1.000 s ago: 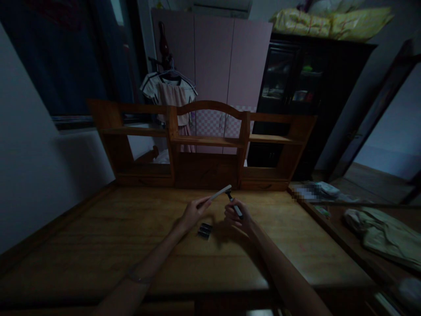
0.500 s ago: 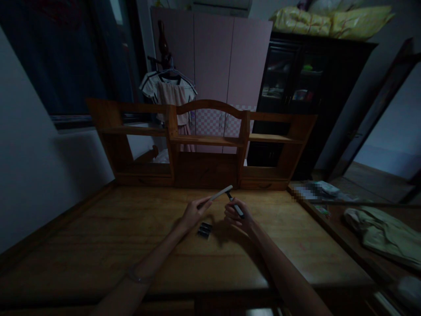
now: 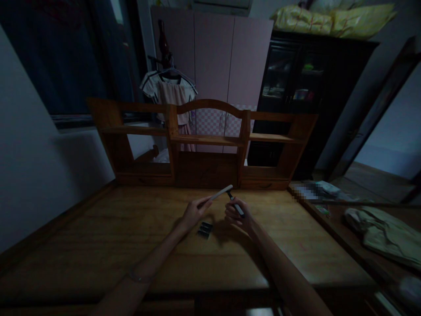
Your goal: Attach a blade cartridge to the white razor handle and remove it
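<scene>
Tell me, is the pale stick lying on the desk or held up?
Held up: the left hand grips the pale stick, with the hands' shadows on the desk below.

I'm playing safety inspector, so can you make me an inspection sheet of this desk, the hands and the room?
Surface: wooden desk, dimly lit, with visible grain.
Things in use: pale stick; razor-like tool, its head near the stick's end, contact unclear; dark, ridged pieces lying on the desk.
Clutter: crumpled greenish cloth, right of the desk.
Hands: left hand grips the stick; right hand grips the razor-like tool.
Cables: nothing seen.
Surroundings: wooden shelf unit at the desk's far edge; pink wardrobe and dark cabinet beyond.
</scene>
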Demonstrator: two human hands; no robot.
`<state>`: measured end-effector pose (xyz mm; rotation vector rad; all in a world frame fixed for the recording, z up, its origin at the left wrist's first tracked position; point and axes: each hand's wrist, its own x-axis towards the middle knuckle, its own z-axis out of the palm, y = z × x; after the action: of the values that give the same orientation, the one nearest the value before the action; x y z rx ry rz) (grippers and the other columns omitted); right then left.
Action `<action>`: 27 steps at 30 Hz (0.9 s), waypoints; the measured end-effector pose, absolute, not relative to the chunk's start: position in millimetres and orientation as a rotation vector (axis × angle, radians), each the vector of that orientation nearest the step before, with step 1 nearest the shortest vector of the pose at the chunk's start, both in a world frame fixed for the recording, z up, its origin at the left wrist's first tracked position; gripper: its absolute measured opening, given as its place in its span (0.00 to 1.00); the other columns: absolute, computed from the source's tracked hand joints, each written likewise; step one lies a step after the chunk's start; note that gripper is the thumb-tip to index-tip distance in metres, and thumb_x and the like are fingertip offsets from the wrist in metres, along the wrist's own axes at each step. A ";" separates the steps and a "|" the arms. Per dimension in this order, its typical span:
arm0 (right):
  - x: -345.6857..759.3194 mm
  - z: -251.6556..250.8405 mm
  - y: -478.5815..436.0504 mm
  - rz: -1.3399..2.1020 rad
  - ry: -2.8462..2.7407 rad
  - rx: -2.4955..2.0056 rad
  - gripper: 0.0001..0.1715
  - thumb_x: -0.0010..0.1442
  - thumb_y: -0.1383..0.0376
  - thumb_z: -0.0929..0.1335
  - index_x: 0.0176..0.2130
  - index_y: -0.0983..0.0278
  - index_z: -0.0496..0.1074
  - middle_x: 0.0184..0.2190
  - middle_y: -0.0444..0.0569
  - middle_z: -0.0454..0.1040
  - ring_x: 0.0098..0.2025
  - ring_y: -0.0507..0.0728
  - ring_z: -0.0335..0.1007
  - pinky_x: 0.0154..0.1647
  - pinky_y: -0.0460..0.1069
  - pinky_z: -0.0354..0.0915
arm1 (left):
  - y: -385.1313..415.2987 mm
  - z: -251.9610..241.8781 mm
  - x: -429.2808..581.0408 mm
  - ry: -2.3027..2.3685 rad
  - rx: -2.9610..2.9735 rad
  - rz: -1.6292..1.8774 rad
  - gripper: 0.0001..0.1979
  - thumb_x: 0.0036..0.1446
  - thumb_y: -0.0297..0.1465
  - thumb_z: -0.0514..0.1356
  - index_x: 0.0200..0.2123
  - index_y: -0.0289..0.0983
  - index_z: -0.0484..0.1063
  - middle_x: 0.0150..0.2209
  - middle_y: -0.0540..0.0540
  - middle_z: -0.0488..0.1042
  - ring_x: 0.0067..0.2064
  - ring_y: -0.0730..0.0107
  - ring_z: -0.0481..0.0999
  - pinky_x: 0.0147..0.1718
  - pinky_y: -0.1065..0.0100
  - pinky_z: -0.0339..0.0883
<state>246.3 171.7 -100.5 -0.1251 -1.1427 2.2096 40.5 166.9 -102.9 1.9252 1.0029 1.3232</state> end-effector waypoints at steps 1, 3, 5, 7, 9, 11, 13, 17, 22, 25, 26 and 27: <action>246.1 -100.0 171.3 2.202 -1.147 -0.118 0.23 0.57 0.59 0.59 0.14 0.63 0.53 0.08 0.39 0.51 0.08 0.47 0.44 0.06 0.42 0.44 | 166.9 -103.1 40.5 1.004 1.926 1.327 0.18 0.57 0.39 0.56 0.47 0.35 0.72 0.46 0.46 0.75 0.47 0.63 0.73 0.49 0.64 0.64; 245.6 -99.4 170.5 2.184 -1.151 -0.114 0.22 0.58 0.60 0.59 0.15 0.64 0.55 0.09 0.39 0.51 0.08 0.47 0.45 0.07 0.42 0.44 | 166.8 -103.0 40.5 1.009 1.923 1.333 0.18 0.57 0.39 0.56 0.47 0.36 0.72 0.46 0.46 0.75 0.47 0.62 0.73 0.49 0.64 0.65; 244.8 -99.3 169.9 2.169 -1.145 -0.114 0.21 0.58 0.60 0.58 0.16 0.64 0.55 0.09 0.39 0.51 0.08 0.47 0.44 0.08 0.42 0.45 | 166.4 -102.5 40.8 1.008 1.923 1.334 0.18 0.57 0.39 0.56 0.47 0.36 0.72 0.46 0.46 0.75 0.47 0.62 0.73 0.49 0.64 0.64; 244.2 -99.4 169.6 2.163 -1.137 -0.121 0.21 0.58 0.61 0.58 0.16 0.64 0.56 0.10 0.39 0.52 0.08 0.47 0.44 0.08 0.42 0.45 | 165.9 -101.8 41.1 0.997 1.932 1.327 0.18 0.57 0.38 0.55 0.47 0.36 0.72 0.46 0.46 0.74 0.48 0.62 0.73 0.49 0.64 0.64; 243.7 -99.3 169.5 2.156 -1.139 -0.137 0.21 0.57 0.60 0.58 0.16 0.64 0.56 0.10 0.39 0.52 0.09 0.47 0.44 0.08 0.42 0.45 | 165.7 -101.6 41.4 0.992 1.939 1.322 0.18 0.58 0.38 0.55 0.47 0.35 0.72 0.46 0.46 0.74 0.47 0.62 0.73 0.49 0.64 0.65; 243.7 -99.3 169.8 2.150 -1.139 -0.151 0.21 0.57 0.61 0.58 0.16 0.64 0.55 0.10 0.39 0.52 0.09 0.47 0.44 0.09 0.42 0.46 | 165.7 -101.9 41.4 0.998 1.940 1.320 0.18 0.57 0.38 0.55 0.47 0.35 0.72 0.46 0.46 0.75 0.47 0.62 0.73 0.48 0.64 0.65; 244.0 -99.4 170.2 2.149 -1.135 -0.145 0.21 0.57 0.61 0.58 0.16 0.64 0.54 0.10 0.39 0.51 0.09 0.46 0.44 0.09 0.42 0.46 | 165.9 -102.4 41.4 1.004 1.934 1.319 0.18 0.57 0.38 0.55 0.47 0.36 0.72 0.46 0.46 0.74 0.47 0.62 0.73 0.49 0.64 0.64; 245.2 -99.2 170.0 2.142 -1.141 -0.104 0.22 0.58 0.62 0.58 0.15 0.63 0.53 0.09 0.38 0.49 0.09 0.46 0.43 0.09 0.42 0.47 | 165.4 -102.5 41.4 1.009 1.924 1.323 0.18 0.57 0.38 0.55 0.47 0.35 0.72 0.46 0.45 0.74 0.47 0.62 0.73 0.49 0.64 0.64; 246.3 -99.4 169.7 2.151 -1.142 -0.164 0.24 0.59 0.63 0.59 0.15 0.64 0.51 0.09 0.38 0.48 0.09 0.46 0.42 0.10 0.41 0.48 | 164.7 -101.1 41.8 0.997 1.927 1.328 0.18 0.57 0.38 0.55 0.47 0.35 0.72 0.46 0.45 0.74 0.48 0.62 0.73 0.49 0.63 0.64; 246.6 -101.7 172.0 2.171 -1.131 -0.140 0.26 0.60 0.62 0.59 0.13 0.63 0.49 0.08 0.38 0.47 0.09 0.46 0.41 0.09 0.41 0.47 | 164.8 -100.7 42.3 0.983 1.928 1.328 0.18 0.57 0.38 0.55 0.47 0.35 0.72 0.46 0.45 0.75 0.47 0.62 0.73 0.50 0.63 0.64; 246.8 -102.7 172.9 2.176 -1.127 -0.126 0.27 0.60 0.61 0.59 0.13 0.63 0.49 0.08 0.38 0.47 0.09 0.46 0.42 0.09 0.42 0.48 | 164.8 -100.7 42.4 0.976 1.926 1.326 0.18 0.57 0.38 0.55 0.47 0.35 0.72 0.46 0.46 0.74 0.47 0.62 0.73 0.50 0.64 0.64; 247.0 -103.7 173.8 2.183 -1.125 -0.112 0.27 0.60 0.61 0.58 0.13 0.63 0.49 0.08 0.38 0.47 0.09 0.46 0.42 0.09 0.42 0.48 | 164.7 -100.6 42.5 0.973 1.922 1.326 0.18 0.57 0.38 0.55 0.47 0.35 0.72 0.46 0.46 0.74 0.48 0.62 0.73 0.50 0.64 0.64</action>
<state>247.0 173.8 -103.7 -0.1124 -1.1247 2.1834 42.5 164.7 -100.6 1.9218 0.9733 1.3257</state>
